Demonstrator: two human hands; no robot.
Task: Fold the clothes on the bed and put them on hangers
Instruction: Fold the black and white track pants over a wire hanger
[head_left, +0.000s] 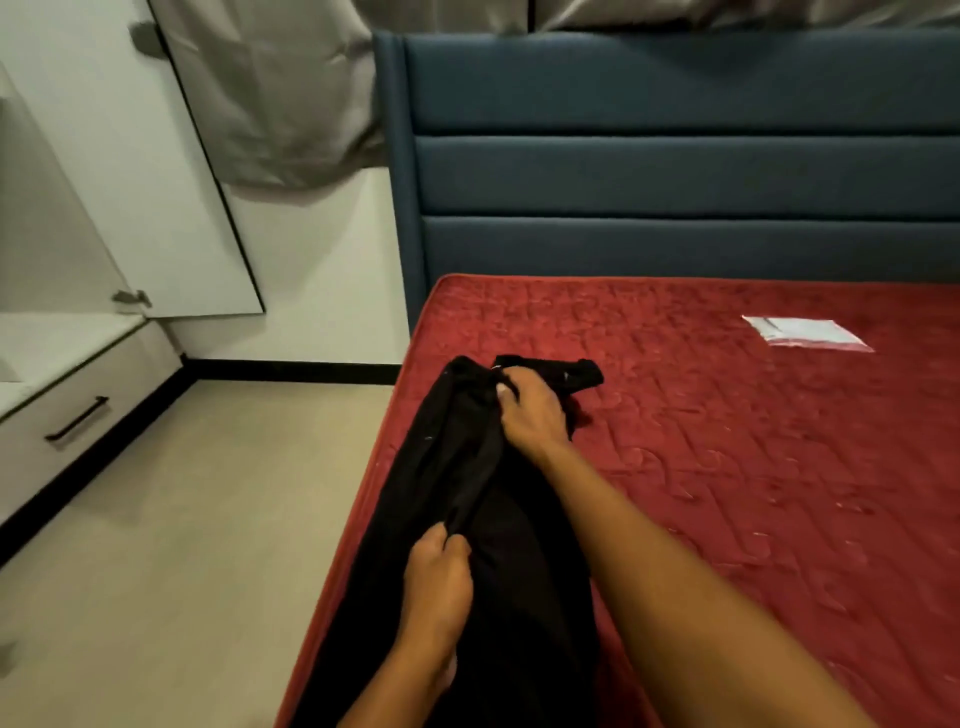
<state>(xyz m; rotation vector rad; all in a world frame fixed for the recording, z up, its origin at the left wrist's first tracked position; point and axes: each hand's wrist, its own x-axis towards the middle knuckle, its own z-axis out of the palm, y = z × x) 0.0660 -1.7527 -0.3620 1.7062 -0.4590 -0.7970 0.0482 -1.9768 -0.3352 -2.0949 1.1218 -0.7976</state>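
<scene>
Can't tell what sort of clothing this is. The black garment (467, 467) is bunched, its near end is cut off by the bottom edge, and the dark folds swallow the detail. It lies along the left edge of the bed on the red mattress (727, 467), which is quilted w/ swirly stitching and a slight sheen. The right hand (530, 415) has its fingers curled, gripping the cloth at the far end, fingertips partly buried. The left hand (439, 582) pinches a raised fold mid-length, thumb & fingers closed on it. The cloth looks soft and matte. Behind is a blue padded headboard (675, 171) in horizontal panels. A flat clear plastic packet (808, 335) lies well apart to the right, contents unreadable.
</scene>
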